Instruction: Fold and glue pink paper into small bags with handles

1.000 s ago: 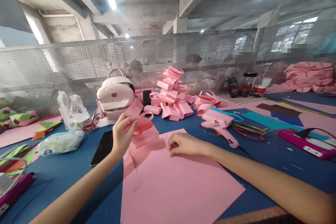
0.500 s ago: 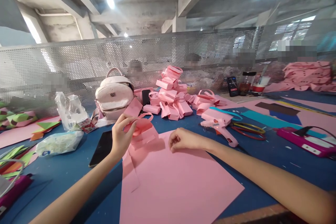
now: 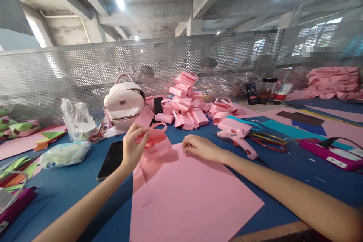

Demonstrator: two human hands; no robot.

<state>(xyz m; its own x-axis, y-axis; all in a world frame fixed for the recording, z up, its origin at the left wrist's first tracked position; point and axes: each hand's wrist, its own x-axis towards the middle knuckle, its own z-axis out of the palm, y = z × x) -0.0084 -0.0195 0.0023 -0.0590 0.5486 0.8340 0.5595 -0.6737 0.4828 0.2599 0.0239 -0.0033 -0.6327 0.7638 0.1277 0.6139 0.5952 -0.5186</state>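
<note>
My left hand [image 3: 134, 145] pinches the upright handle strip of a small pink paper basket [image 3: 157, 145], with thumb and fingers closed at its left side. The basket stands on the far left part of a large pink paper sheet [image 3: 187, 200]. To the right of the basket and apart from it, my right hand [image 3: 201, 148] rests at the sheet's far edge. Its fingers are loosely curled downward, and I see nothing in them. A narrow pink paper strip [image 3: 141, 187] lies along the sheet's left edge, below my left hand.
Behind the basket rises a pile of pink paper baskets [image 3: 185, 104], beside a pale backpack [image 3: 124, 102]. A pink glue gun [image 3: 236, 138] lies to the right, near a magenta power strip [image 3: 330, 153]. A dark tablet [image 3: 111, 160] and plastic bags [image 3: 65, 154] are on the left.
My right hand has tilted slightly, its curled fingers settling a little flatter toward the sheet. The left hand keeps its pinch on the basket's handle.
</note>
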